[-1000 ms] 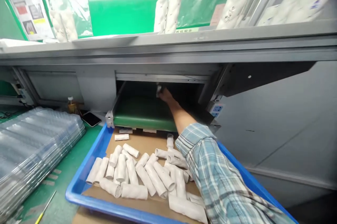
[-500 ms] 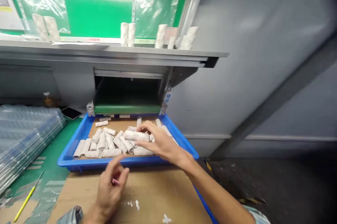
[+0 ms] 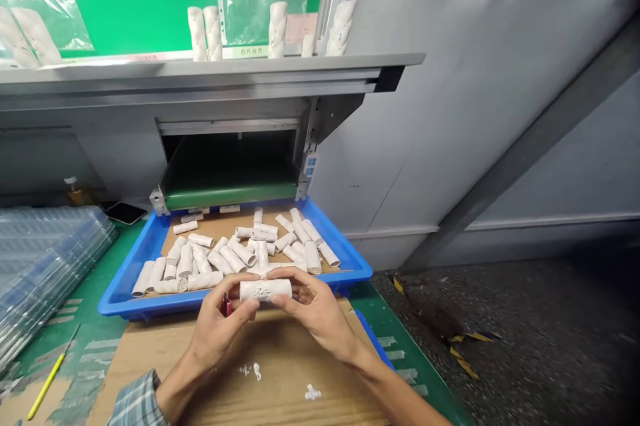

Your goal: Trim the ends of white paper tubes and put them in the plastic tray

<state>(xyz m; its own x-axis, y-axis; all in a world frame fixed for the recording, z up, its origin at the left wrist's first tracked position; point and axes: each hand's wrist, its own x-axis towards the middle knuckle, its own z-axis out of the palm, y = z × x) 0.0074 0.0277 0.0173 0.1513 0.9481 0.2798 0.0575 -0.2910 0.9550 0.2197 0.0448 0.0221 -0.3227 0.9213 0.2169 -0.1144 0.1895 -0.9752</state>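
- White tube (image 3: 265,291) held crosswise at lower centre of the frame, just above the near rim of the tray, with a dark scribbled mark showing on top. Both hands have it: our left hand (image 3: 217,319) is curled closed on one end and our right hand (image 3: 315,316) closed on the other, fingers wrapped lightly around it.
- Our left hand also pinches a small red object (image 3: 228,307) against the tube; it's too hidden to say what it is. With two things in one hand, we could easily fumble either one.
- Tube's round and the hold is mostly fingertips, so if we slip, it could roll or drop into the loose pile of tubes (image 3: 225,256) below.
- That pile lies every which way on brown cardboard inside the blue plastic tray (image 3: 125,303), and a knock could send tubes rolling toward the rim.
- White scraps (image 3: 313,391) sit on the cardboard sheet (image 3: 240,379) under our hands. They could stick to the tube if we set it down there.
- Rubbing that dark mark might smudge it, if it's fresh ink; we can't tell from here.
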